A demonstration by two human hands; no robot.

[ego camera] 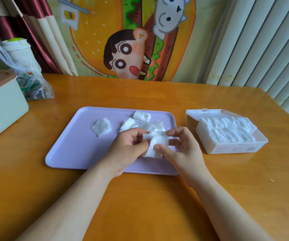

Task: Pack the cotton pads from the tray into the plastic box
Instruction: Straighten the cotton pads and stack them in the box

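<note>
A lilac tray [74,141] lies on the wooden table in front of me. Above its right half, my left hand [128,150] and my right hand [183,150] together pinch a small bunch of white cotton pads [155,143]. One loose pad [101,126] rests on the tray's left part, and several more pads [140,121] are heaped near its far right corner. To the right stands the open plastic box [234,147], its lid tilted back, with rows of pads [227,129] inside.
A pale green bin [3,108] with a brown rim stands at the left edge. Behind it are a plastic bag [34,87] of packets and a white cup [18,49]. A cartoon hanging, a curtain and a radiator line the far side.
</note>
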